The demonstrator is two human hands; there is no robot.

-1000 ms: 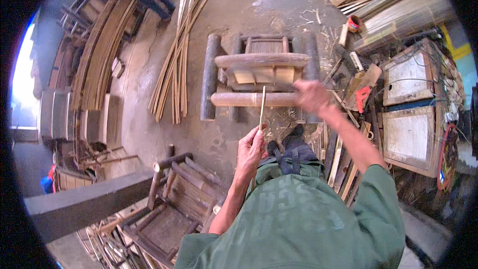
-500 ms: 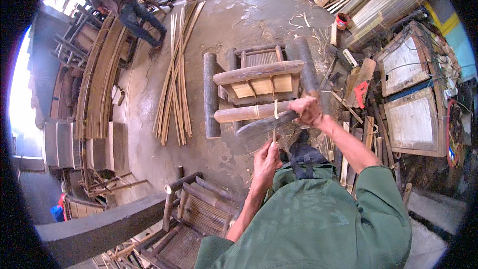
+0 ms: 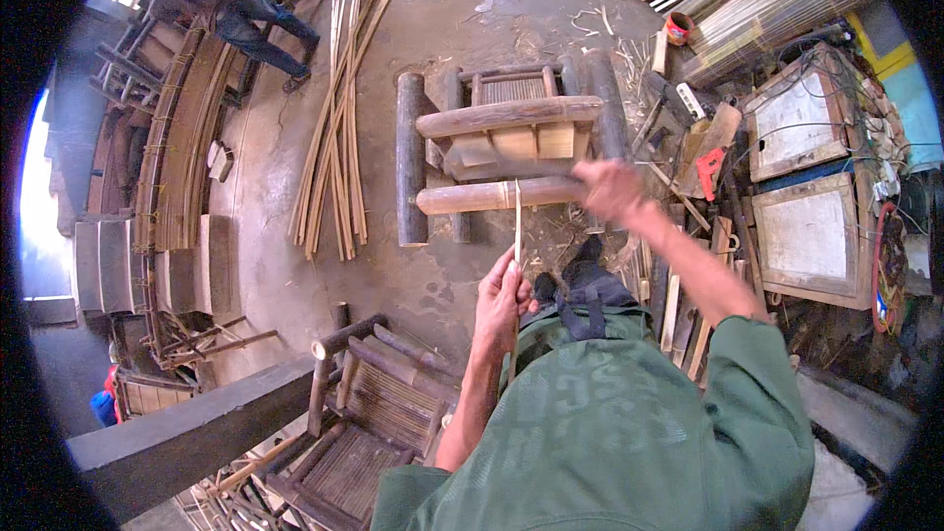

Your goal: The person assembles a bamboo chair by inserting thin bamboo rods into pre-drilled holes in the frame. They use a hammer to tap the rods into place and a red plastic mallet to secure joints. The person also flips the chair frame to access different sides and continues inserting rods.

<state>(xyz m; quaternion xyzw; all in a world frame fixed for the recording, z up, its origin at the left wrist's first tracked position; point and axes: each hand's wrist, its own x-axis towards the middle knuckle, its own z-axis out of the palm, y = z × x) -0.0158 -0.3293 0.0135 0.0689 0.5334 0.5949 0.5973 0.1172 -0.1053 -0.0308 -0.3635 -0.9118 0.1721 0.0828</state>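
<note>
My left hand [image 3: 501, 297] is closed around a thin pale bamboo strip [image 3: 517, 221], which points away from me. Its far tip reaches the front rail of a bamboo chair [image 3: 467, 199]. My right hand [image 3: 619, 195], smeared by motion, grips a broad-bladed machete at the right end of that rail. The machete blade [image 3: 492, 167] is a grey blur above the gap between the chair's two near rails, just beyond the strip's tip. My fingers hide the machete's handle.
Long bamboo slats [image 3: 339, 138] lie on the floor to the left. Another bamboo chair [image 3: 369, 403] stands close at my lower left. On the right are a red-handled saw [image 3: 709, 172], wood scraps and a pale-panelled cabinet [image 3: 801, 123]. A person [image 3: 236, 10] bends over bamboo at far left.
The machete has moved away from me, off the strip and past the front rail. My left hand has shifted slightly left with the strip. The view has shifted a little.
</note>
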